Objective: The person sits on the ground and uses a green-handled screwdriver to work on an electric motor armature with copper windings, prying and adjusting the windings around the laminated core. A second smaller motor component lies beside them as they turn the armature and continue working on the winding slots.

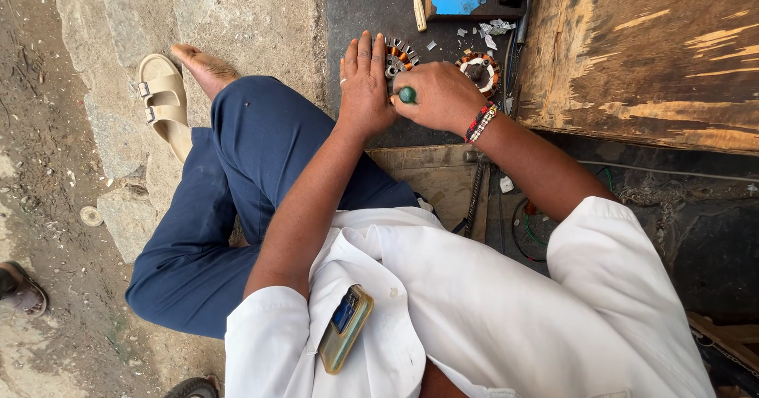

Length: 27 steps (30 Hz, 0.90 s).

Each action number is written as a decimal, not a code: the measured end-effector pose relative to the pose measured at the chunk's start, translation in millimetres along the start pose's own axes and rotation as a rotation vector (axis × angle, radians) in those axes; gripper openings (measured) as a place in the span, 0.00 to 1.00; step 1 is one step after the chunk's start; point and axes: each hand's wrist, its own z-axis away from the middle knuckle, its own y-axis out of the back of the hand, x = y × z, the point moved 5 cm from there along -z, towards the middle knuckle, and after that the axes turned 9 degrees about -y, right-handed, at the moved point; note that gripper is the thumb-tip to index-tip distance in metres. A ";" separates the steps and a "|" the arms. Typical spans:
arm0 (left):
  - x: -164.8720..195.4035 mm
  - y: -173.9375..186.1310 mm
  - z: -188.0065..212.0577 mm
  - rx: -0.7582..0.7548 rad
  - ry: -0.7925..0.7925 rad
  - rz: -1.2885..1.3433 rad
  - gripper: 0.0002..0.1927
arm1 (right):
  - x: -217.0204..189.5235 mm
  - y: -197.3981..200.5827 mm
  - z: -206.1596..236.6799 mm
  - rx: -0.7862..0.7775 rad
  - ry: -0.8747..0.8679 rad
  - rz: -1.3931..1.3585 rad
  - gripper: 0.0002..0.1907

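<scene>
Copper-wound stator (398,53) under flat, open left hand (364,84); right hand (439,94) clamped on green-handled tool (407,95).

Likely roadside repair workshop, wound stators (479,71), worn workbench (648,58)

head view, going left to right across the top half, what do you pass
beige sandal → bare foot → left hand → green-handled tool in the right hand → second copper-wound ring → wooden board

Left hand (364,90) flat on 1 stator (398,55); 2nd stator (480,70) just right, behind right hand (436,96).
</scene>
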 end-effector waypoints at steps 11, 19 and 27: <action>4.0 6.1 -3.1 -0.090 0.064 -0.019 0.72 | 26.7 14.4 6.8 0.084 -0.020 -0.212 0.11; 2.3 3.7 -2.8 -0.094 0.053 -0.045 0.72 | 28.4 4.4 -6.6 0.052 -0.084 -0.142 0.09; 5.1 3.4 -2.2 -0.119 0.095 -0.064 0.72 | 40.4 10.6 -20.0 0.103 -0.056 -0.278 0.10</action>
